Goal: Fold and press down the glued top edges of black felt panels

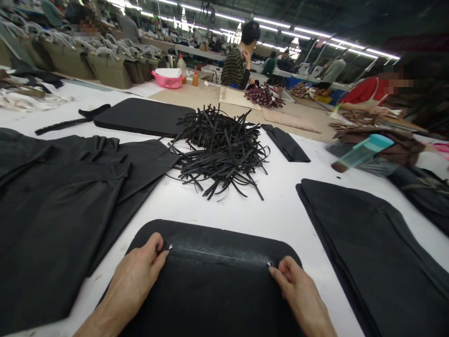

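Note:
A black sheet panel with rounded corners lies before me on the white tabletop. Across its upper part runs a shiny, whitish band with a thin straight line along it. My left hand is closed in a pinch at the band's left end, where a small white tip shows by the fingers. At the right end, my right hand pinches likewise, beside another small white tip. What exactly sits between the fingertips of either hand is too small to make out.
Beyond the panel lies a heap of black strips. Black sheets spread at left; stacked black panels lie right. Further off are another black panel, a teal-lidded bottle, a pink basket and several people.

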Available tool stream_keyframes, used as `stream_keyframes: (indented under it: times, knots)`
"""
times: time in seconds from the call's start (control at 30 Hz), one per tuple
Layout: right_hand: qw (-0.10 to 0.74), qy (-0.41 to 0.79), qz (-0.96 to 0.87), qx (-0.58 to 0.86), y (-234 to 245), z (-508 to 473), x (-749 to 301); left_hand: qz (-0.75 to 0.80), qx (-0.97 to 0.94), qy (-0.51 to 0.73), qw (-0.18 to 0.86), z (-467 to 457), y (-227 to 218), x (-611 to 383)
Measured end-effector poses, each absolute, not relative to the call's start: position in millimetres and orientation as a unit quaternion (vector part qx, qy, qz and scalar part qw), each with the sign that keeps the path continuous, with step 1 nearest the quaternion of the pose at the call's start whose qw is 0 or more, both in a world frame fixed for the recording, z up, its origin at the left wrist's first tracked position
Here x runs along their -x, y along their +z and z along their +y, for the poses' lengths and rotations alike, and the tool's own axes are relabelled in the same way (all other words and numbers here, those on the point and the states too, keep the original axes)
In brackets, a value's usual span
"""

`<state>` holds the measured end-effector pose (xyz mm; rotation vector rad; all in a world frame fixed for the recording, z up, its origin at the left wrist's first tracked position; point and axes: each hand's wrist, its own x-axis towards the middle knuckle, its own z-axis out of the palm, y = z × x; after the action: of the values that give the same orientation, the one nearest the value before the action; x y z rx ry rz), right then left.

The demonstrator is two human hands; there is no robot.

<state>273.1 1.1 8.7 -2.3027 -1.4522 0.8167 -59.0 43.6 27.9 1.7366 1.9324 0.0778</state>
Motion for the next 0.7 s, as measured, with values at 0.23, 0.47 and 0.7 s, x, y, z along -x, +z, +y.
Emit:
stream_keyframes:
  times: [0.23,0.47,0.7]
  knots:
    - [0.163,0.214,-0.514,0.814,16.6,-9.4,-267.8,0.716,-0.657,0.033,0.236,35.4,16.0,72.4]
    - [0.227,0.035,-0.686,0.69,23.9,-26.6,-236.8,0.426,-0.867,0.258,-0.016,12.6,7.9,49.6]
    - [0.197,-0.081,-0.787,0.579,-2.7,-22.6,-191.6,0.267,-0.949,0.166,-0.037,14.4,-7.7,-1.3]
